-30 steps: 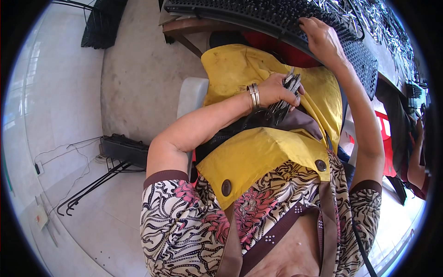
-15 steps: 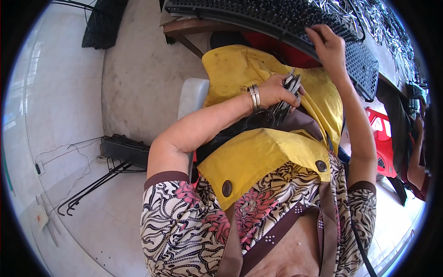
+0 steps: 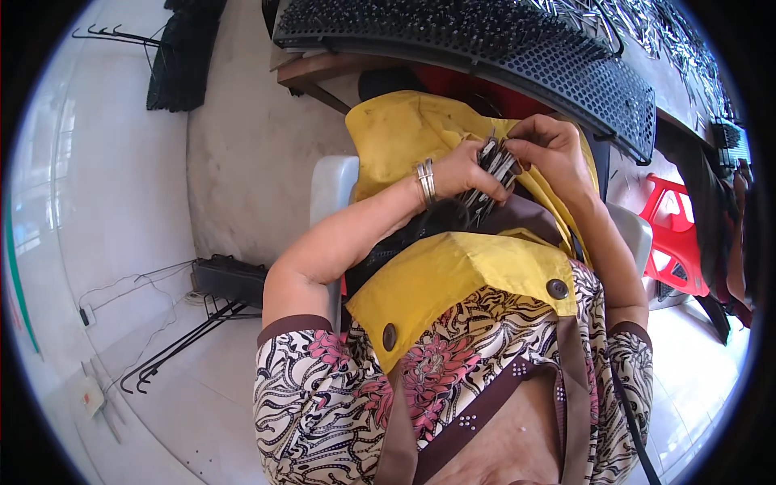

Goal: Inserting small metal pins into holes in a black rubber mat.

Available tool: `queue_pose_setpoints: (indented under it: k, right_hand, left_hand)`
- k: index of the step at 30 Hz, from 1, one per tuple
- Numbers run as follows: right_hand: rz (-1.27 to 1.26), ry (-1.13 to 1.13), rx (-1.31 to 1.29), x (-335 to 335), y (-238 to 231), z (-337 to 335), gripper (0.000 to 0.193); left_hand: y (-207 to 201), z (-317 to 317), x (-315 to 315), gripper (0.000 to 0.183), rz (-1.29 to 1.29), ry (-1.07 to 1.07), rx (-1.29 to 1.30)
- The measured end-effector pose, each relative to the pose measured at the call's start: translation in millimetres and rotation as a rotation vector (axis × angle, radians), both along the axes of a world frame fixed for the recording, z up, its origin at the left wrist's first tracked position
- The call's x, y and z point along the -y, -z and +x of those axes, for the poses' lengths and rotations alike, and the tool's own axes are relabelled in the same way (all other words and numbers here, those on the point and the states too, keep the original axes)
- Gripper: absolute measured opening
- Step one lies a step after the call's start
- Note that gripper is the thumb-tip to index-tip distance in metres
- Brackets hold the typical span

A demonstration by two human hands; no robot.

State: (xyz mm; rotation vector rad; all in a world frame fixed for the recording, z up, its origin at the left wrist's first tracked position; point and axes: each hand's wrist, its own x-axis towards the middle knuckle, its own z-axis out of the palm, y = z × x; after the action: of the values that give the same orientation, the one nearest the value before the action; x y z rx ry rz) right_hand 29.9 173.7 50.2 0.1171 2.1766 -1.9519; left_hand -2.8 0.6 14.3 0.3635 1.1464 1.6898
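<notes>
My left hand [image 3: 455,173] is closed round a bundle of slim metal pieces [image 3: 491,174], dark and silvery, held above my lap. Their exact kind is too small to tell. The fingertips of my right hand [image 3: 559,160] are pinched together at the upper right end of the bundle, on one of the slim pieces as far as I can see. Just beyond both hands lies a black perforated rack [image 3: 618,103]. Many thin dark pieces stand upright in its holes, while the holes toward its right end show bare.
Loose silvery metal pieces [image 3: 671,48] cover the tabletop at the far right. A yellow apron [image 3: 396,129] spreads over my lap. A red plastic stool [image 3: 675,234] stands to the right, beside another person's arm [image 3: 737,242]. Black metal hooks [image 3: 174,352] lie by the left wall.
My right hand has come down from the rack's edge to the bundle in my left hand. The left hand keeps its hold, and the whole view has shifted slightly.
</notes>
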Motion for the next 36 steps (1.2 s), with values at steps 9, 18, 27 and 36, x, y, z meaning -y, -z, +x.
queue_pose_setpoints:
  k: [9,18,27,36]
  right_hand:
    - [-0.206,0.175,0.116,0,7,3,0.007]
    - [0.047,0.447,-0.25,-22,-37,-11,0.005]
    - [0.361,0.614,-0.661,-51,-27,-64,0.011]
    - [0.741,0.323,-0.965,-37,-14,-86,0.007]
  left_hand:
    - [0,4,0,0.028,-0.148,-0.027,-0.117]
    - [-22,-5,-9,0.023,-0.029,-0.068,0.083]
    - [-41,-11,-21,0.029,0.063,-0.148,0.351]
    - [-54,-7,1,0.027,0.069,-0.315,0.438]
